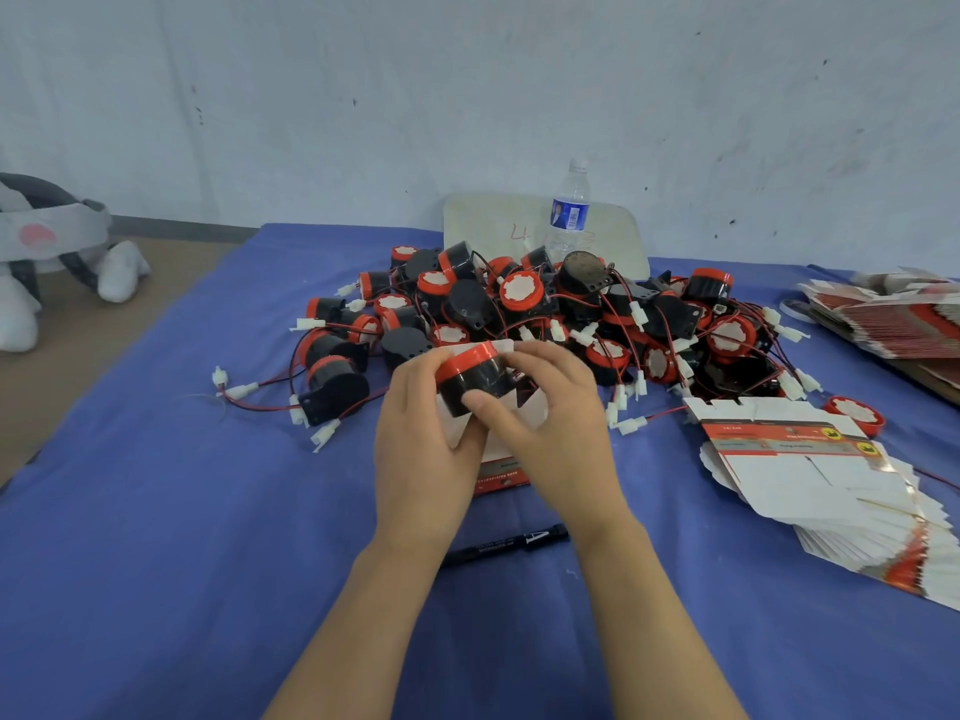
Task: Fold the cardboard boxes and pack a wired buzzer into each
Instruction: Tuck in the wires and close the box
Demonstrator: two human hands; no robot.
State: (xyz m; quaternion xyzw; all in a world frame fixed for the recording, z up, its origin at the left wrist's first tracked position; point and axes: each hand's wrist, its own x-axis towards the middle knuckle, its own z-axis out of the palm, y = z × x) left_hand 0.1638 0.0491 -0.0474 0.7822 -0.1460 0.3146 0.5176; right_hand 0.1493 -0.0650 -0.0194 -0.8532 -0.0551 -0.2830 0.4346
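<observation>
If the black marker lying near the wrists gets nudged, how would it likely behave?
The marker looks round-barrelled and lies flat on the blue cloth, so it would probably roll a little, though the cloth may slow it. It looks slim and rigid, so likely light and unbending when lifted.

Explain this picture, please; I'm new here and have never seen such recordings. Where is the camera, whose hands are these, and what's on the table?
No machine here: a person works bare-handed, filmed by one camera worn on the head, looking forward and down. The left hand and right hand together hold a round black plastic buzzer with a red rim just above a white-and-red cardboard box, mostly hidden by the hands. Behind lies a pile of similar wired buzzers on a blue cloth. To the right sits a fanned stack of flat, unfolded cardboard boxes. A black marker pen lies near the wrists, and a clear plastic water bottle stands at the back.
</observation>
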